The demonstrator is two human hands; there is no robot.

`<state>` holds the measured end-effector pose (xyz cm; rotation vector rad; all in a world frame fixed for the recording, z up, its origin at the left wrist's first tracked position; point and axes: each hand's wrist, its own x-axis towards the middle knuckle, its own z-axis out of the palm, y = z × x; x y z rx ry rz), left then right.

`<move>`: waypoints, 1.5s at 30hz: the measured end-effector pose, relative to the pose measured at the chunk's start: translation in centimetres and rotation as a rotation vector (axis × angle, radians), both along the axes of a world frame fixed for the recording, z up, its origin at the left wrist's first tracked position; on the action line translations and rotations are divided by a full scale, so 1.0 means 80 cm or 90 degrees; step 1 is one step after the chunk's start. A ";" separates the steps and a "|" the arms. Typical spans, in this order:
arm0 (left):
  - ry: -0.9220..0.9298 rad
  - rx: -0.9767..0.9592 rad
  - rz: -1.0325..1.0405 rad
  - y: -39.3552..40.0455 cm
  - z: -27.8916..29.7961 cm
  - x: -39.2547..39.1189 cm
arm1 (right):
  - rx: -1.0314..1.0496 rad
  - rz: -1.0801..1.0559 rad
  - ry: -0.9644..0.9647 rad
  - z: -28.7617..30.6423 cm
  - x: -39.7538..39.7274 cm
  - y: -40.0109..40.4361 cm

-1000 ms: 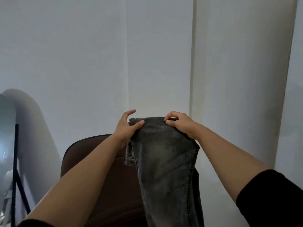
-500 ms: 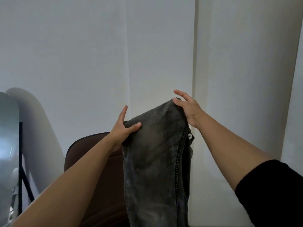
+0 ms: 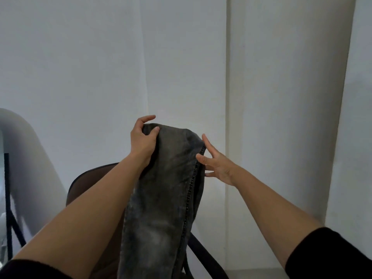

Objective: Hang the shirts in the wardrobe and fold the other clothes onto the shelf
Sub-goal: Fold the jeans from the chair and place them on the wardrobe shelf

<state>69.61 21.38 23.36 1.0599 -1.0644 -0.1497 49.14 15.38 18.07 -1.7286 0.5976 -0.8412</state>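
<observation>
A pair of dark grey washed jeans (image 3: 165,198) hangs lengthwise in front of me, folded over at the top. My left hand (image 3: 143,140) pinches the upper left corner of the jeans between thumb and fingers. My right hand (image 3: 216,163) is beside the jeans' right seam with its fingers spread, touching the edge without gripping it. The lower part of the jeans runs out of the frame at the bottom.
A brown chair back (image 3: 88,184) with a dark frame stands behind and below the jeans. White wall panels (image 3: 181,57) fill the background. At the far left a black stand (image 3: 8,208) holds a mirror-like panel.
My right hand let go of the top of the jeans and dropped to the right seam with fingers spread. My left hand rose and now holds the top alone.
</observation>
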 end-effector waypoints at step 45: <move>0.010 0.111 -0.100 -0.079 -0.052 -0.058 | 0.175 0.037 0.015 -0.040 -0.026 -0.075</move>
